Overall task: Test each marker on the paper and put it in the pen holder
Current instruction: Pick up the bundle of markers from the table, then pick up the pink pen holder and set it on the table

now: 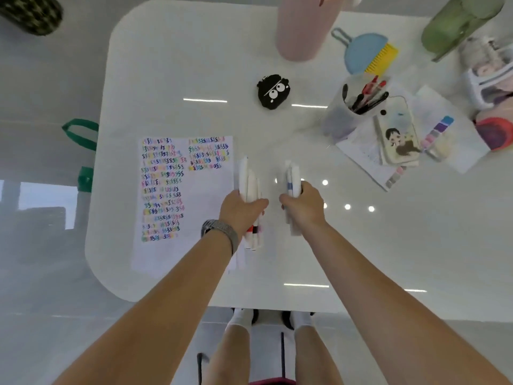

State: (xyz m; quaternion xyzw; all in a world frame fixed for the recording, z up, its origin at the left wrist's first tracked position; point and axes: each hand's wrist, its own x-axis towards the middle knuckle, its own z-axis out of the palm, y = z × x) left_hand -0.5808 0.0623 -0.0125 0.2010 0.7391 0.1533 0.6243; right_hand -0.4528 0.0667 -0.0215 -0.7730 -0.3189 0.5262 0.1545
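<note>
1. The left hand point(241, 211) grips a bundle of white markers point(250, 187), fingers curled round the barrels; the bundle runs away from the person, with its far ends past the knuckles and its near ends, showing red and dark bands, sticking out below the wrist.
2. The right hand point(304, 207) grips a second, smaller bundle of markers point(293, 177) the same way, fingers wrapped round them; one barrel shows a bluish band just beyond the fingers.
3. The two hands are side by side with a narrow gap between them, both held over the white table point(177, 65).
4. The paper point(211, 207) lies flat just to the left of the left hand, its right edge passing under that hand's bundle. Rows of small coloured test marks fill its left column and the top of its right column.
5. The pen holder point(340, 118), a clear cup, stands beyond and to the right of the right hand, well apart from it. Red and black pens are in it.
6. Just right of the holder, a phone point(397, 132) with a cartoon case lies on loose sheets.
7. A black cartoon pouch point(273, 91) sits beyond both hands, near the middle of the table.
8. A watch point(220, 230) is on the left wrist.
</note>
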